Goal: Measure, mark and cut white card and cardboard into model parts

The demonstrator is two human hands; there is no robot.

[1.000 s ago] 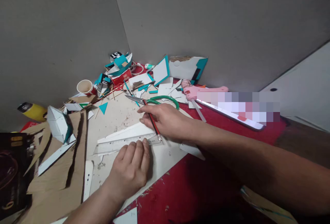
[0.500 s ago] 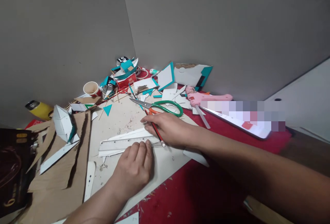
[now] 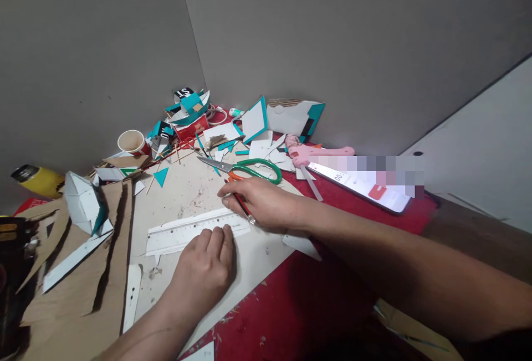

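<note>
L hand (image 3: 203,272) flat on ruler (image 3: 195,230), R hand (image 3: 261,201) pinching pencil (image 3: 241,206) — ruler may slip w/ light pressure, skewing line.

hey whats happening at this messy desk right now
A person is working at a cluttered board. The left hand presses fingertips onto a clear plastic ruler lying across a white card strip. The right hand holds a red and black pencil at the ruler's far edge, near its right end. Green-handled scissors lie just beyond, with a pink glue gun, a paper cup, and teal and white card scraps scattered around.
</note>
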